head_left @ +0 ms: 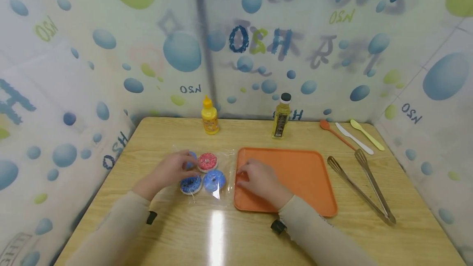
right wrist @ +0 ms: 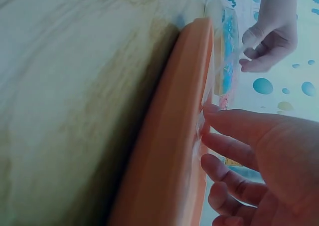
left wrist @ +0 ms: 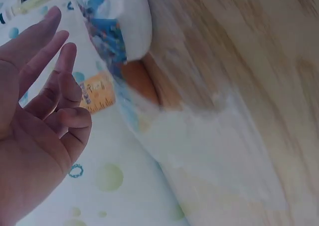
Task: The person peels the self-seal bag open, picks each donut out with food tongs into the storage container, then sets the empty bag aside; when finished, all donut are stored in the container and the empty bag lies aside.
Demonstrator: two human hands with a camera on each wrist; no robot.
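Several doughnuts lie in a clear plastic bag on the table: a pink one, a light blue one, a dark blue one and another blue one, partly hidden. My left hand hovers over the doughnuts at the bag's left, fingers loosely bent; in the left wrist view that hand holds nothing. My right hand is over the left edge of an orange tray, beside the bag's right edge. In the right wrist view its thumb and forefinger stand apart near the tray's rim and clear film.
At the back stand a yellow squeeze bottle and an oil bottle with a dark cap. Right of the tray lie metal tongs, an orange spoon, a white knife and a yellow-green spoon. Patterned walls enclose the table.
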